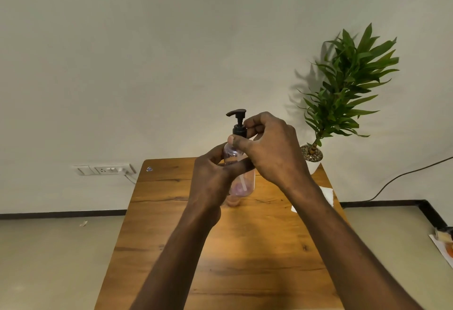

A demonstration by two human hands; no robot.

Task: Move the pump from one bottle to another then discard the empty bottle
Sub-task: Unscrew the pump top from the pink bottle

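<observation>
Home room: wooden table [245,248], potted plant [348,84], wall socket [107,169].

A wooden tabletop [171,211] with dark grain streaks stands against a plain off-white wall [171,52], above a pale floor [49,260] edged by a dark skirting strip [61,214]. A white switch and socket plate [105,169] sits low on the wall at left. At the tabletop's far right corner a leafy green plant [350,84] in a white pot [312,162] casts a soft shadow on the wall, and a dark cable [404,175] trails along the wall at right.

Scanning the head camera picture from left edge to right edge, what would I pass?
Wall socket → left hand → pump bottle → right hand → potted plant → cable.
</observation>
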